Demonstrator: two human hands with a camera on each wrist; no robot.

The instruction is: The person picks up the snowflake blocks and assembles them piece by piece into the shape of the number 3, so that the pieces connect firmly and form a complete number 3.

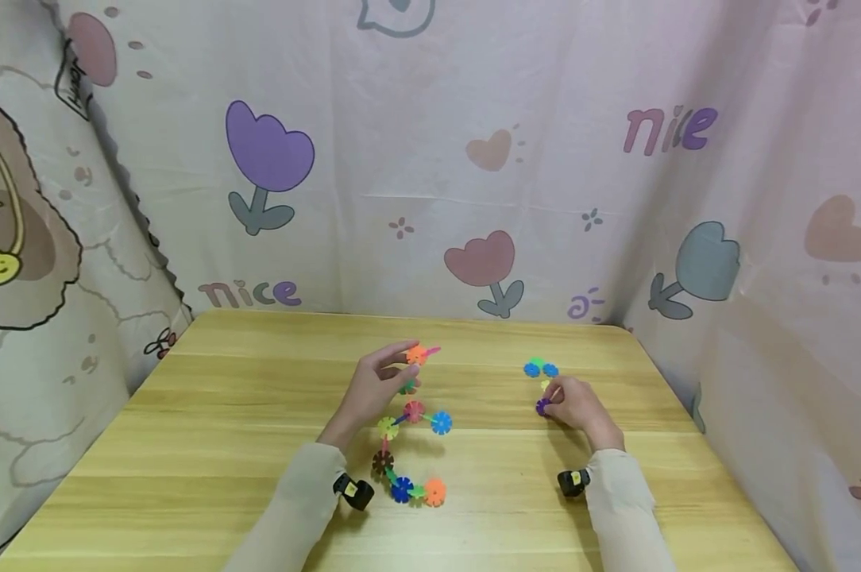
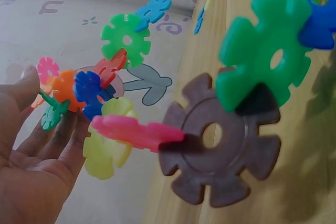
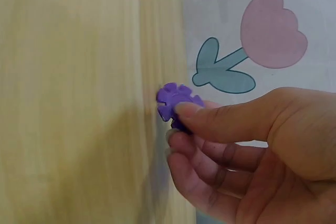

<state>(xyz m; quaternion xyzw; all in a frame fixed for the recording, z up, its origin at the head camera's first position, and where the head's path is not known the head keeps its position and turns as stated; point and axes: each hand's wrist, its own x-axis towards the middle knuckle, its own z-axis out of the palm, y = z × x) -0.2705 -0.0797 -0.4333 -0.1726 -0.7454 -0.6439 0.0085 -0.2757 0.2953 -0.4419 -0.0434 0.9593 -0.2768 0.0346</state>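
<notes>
My left hand (image 1: 375,391) holds the upper end of a chain of colourful plastic snowflake discs, with an orange disc (image 1: 416,355) and a green disc (image 1: 407,387) between its thumb and fingers. The chain curves down past a yellow disc (image 1: 388,429), a brown disc (image 2: 223,140) and a dark blue disc (image 1: 402,489) to another orange disc (image 1: 434,492). A light blue disc (image 1: 441,423) sticks out to the right. To the right, my right hand (image 1: 577,409) pinches a purple snowflake disc (image 3: 169,98) between thumb and fingertips.
Beyond my right hand, blue discs (image 1: 532,369) flank a green disc (image 1: 538,362), with a yellow piece (image 1: 545,384) close to the fingers. The wooden table (image 1: 223,397) ends at a printed curtain (image 1: 373,159) behind it and at both sides.
</notes>
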